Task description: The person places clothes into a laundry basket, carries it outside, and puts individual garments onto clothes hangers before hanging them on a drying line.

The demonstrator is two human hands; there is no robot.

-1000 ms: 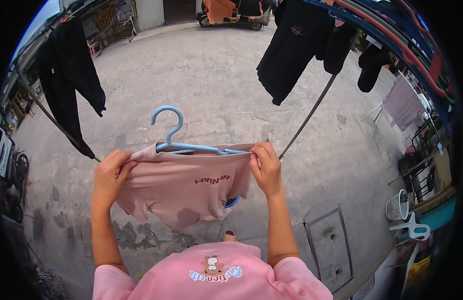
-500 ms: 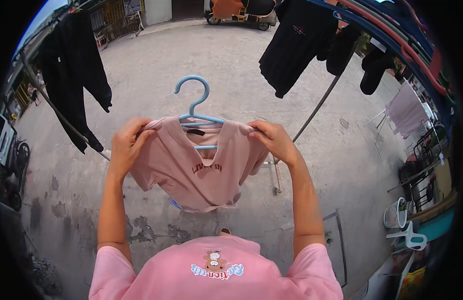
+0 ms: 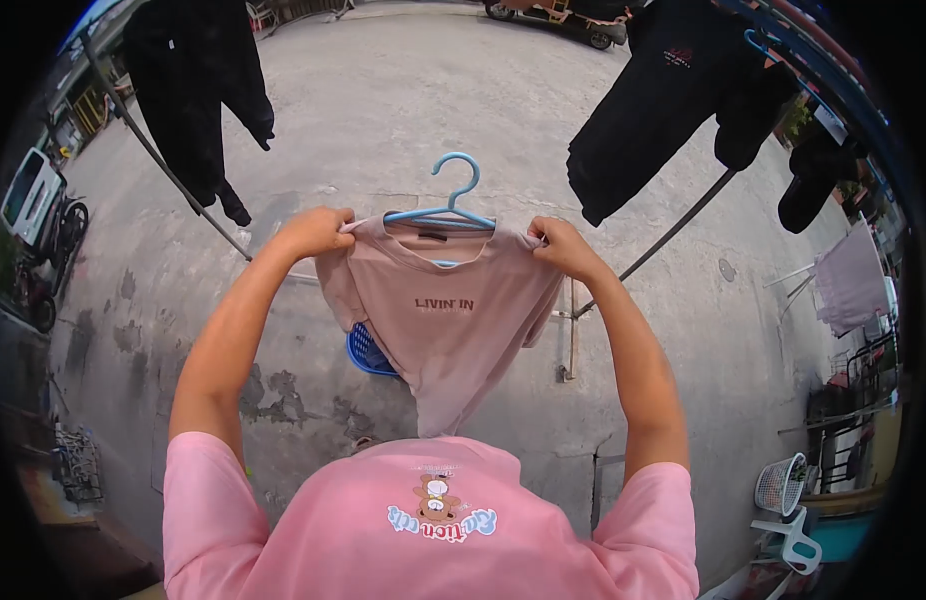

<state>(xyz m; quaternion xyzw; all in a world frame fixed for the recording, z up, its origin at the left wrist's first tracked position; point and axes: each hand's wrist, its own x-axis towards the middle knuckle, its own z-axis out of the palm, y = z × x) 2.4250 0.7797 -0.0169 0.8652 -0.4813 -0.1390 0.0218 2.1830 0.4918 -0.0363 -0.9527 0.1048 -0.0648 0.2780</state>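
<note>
A dusty-pink T-shirt (image 3: 448, 335) with lettering on its chest hangs stretched between my hands, on a light blue hanger (image 3: 454, 180) whose hook stands up above the collar. My left hand (image 3: 321, 232) pinches the shirt's shoulder at the left of the view. On the other shoulder, my right hand (image 3: 566, 246) has its fingers closed on the fabric. Behind the shirt, a blue basket (image 3: 368, 350) shows in part on the ground. The hanger's ends are hidden inside the shirt.
Black trousers (image 3: 198, 80) hang at the left, and a black garment (image 3: 653, 110) hangs at the right on the metal rack (image 3: 683, 218). More hangers (image 3: 818, 60) are at the upper right. A white basket (image 3: 780, 485) and a white stool (image 3: 793, 540) stand at the lower right.
My hands have raised the shirt and pulled its shoulders apart; its front now faces me, with the lettering fully visible. The blue basket shows more. The view has tilted downward.
</note>
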